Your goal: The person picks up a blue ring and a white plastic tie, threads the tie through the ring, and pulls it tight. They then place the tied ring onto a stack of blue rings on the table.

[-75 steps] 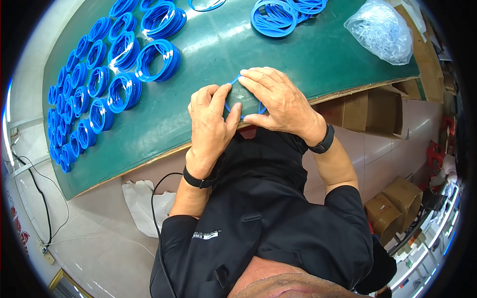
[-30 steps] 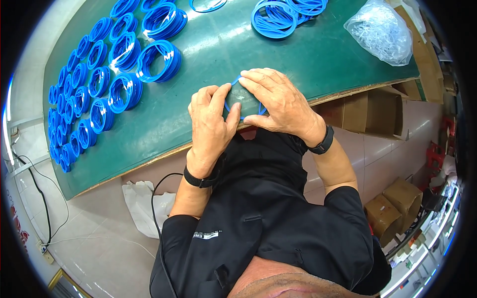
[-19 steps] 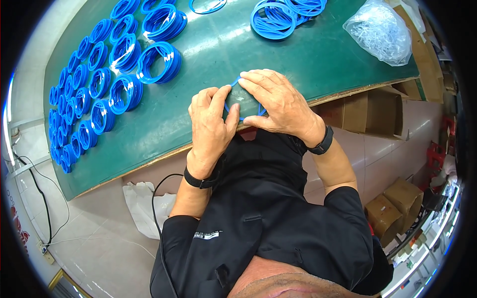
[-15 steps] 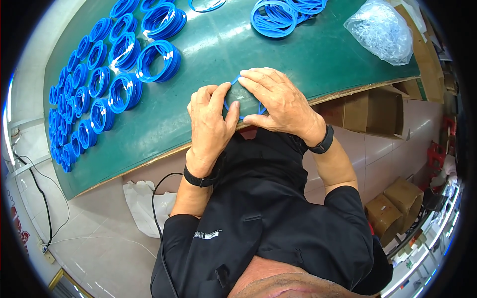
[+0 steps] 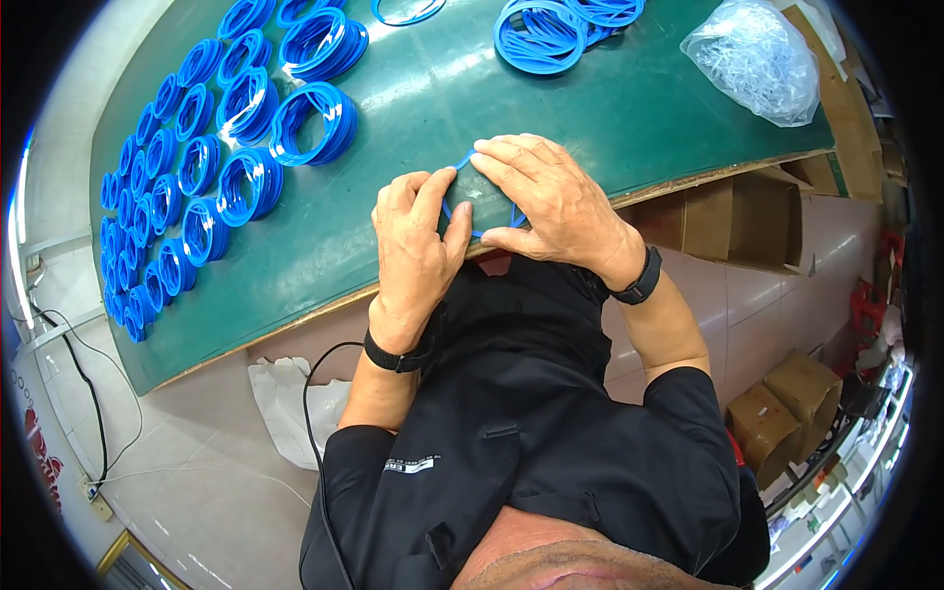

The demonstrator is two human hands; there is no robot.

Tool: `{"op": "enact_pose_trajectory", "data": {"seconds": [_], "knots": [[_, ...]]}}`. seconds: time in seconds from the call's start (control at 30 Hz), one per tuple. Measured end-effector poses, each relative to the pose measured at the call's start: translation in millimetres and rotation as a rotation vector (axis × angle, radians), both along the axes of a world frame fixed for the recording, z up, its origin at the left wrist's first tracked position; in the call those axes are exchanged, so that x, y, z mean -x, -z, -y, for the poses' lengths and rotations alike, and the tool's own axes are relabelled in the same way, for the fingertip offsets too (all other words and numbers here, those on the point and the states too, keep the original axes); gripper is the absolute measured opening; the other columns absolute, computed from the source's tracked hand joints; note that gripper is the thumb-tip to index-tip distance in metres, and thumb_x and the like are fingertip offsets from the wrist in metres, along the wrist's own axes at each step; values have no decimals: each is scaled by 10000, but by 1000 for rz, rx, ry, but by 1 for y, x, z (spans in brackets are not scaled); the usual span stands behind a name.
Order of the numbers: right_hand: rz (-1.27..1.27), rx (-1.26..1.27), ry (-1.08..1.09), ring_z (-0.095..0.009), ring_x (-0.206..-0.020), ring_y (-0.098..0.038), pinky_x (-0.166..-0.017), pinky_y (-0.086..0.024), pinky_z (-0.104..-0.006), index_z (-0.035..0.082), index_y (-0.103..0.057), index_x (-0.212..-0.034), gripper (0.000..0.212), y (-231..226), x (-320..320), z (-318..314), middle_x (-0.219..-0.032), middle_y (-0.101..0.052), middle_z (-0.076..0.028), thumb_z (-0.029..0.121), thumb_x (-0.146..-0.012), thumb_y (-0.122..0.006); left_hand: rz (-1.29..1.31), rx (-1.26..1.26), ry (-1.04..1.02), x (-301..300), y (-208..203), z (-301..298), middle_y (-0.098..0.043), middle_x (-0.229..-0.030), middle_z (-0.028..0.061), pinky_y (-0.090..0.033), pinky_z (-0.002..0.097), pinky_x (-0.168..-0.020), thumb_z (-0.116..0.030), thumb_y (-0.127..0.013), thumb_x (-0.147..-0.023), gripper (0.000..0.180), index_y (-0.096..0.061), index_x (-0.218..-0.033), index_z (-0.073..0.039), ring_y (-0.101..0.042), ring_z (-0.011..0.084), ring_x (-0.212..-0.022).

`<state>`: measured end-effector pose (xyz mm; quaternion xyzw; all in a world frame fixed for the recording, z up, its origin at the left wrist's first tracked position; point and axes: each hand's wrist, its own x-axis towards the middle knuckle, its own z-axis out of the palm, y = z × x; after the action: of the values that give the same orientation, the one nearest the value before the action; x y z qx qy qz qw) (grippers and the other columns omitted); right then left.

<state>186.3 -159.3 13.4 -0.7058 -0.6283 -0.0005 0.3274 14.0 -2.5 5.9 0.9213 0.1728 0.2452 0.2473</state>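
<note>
A thin blue ring [image 5: 465,160] lies at the near edge of the green tabletop [image 5: 334,216], between my two hands. My left hand [image 5: 418,231] grips its left side, thumb inside the ring and fingers bent over the rim. On the opposite side my right hand [image 5: 556,202] holds it, fingers at the far rim and thumb at the near rim. Much of the ring is hidden under the fingers. Bundles of similar blue rings [image 5: 254,185] stand in rows to the left. Farther off sits a loose heap of blue rings [image 5: 536,41], and a single ring [image 5: 408,20] lies at the far edge of the view.
A clear plastic bag [image 5: 755,64] of translucent scraps rests on the table's right end. Below the edge there is an open cardboard box [image 5: 742,221]; more cartons [image 5: 787,408] stand on the floor. A black cable [image 5: 307,393] hangs beside my left arm.
</note>
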Motion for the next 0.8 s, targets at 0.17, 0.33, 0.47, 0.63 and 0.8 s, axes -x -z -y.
{"op": "enact_pose_trajectory", "data": {"seconds": [0.17,0.33,0.47,0.63,0.8], "knots": [[2,1,3,-394,-1444,-616,-1234,-496,-520,10,-658,-1513,877,1,-1,-1,-1548,-662,-166,359,-778,-984,-18,-19,-5,-3,-3,0,-686,-1217,109,-499,472,-1005,-122,-888,-895,473,-762,-1349,-79,-642,326,-1124],[3,5,5,-393,-1445,-616,-1236,-493,-521,11,-658,-1516,879,0,0,0,-1551,-662,-166,355,-777,-985,-11,-22,-4,0,-1,1,-688,-1213,109,-499,470,-1002,-118,-884,-897,472,-761,-1350,-80,-643,326,-1123],[2,-1,1,-393,-1445,-617,-1237,-493,-523,11,-657,-1517,879,0,0,0,-1552,-661,-168,350,-775,-986,-1,-13,-8,0,-1,2,-690,-1217,108,-500,469,-1000,-112,-880,-898,466,-761,-1348,-79,-644,326,-1123],[-16,-1,-2,-393,-1445,-617,-1238,-493,-524,10,-658,-1516,878,1,0,-1,-1549,-662,-168,352,-777,-985,-15,-15,-16,-3,-4,2,-694,-1225,112,-502,469,-998,-100,-876,-897,456,-764,-1338,-74,-648,330,-1124],[-3,-2,-6,-395,-1442,-618,-1240,-493,-523,11,-659,-1514,883,1,-1,-1,-1542,-665,-168,360,-773,-989,-24,-9,-5,-3,-6,0,-696,-1223,117,-502,472,-999,-98,-874,-897,456,-763,-1339,-74,-648,335,-1128]]}}
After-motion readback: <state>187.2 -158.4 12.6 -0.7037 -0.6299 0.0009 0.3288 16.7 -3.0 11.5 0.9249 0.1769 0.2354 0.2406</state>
